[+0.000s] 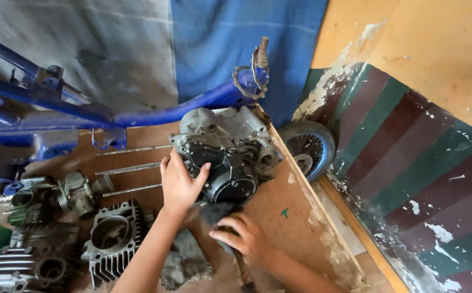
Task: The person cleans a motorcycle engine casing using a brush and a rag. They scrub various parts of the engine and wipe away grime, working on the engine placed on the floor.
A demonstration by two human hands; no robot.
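While your right hand (245, 239) gripped a dark rag (218, 212) with curled fingers near the bench's (296, 211) front edge, your left hand (180, 183) lay flat, fingers spread, on the engine (230, 149) by the right edge. A finned cylinder (114, 239) stood left of your arm; beyond, a blue frame (138, 115) crossed the back.
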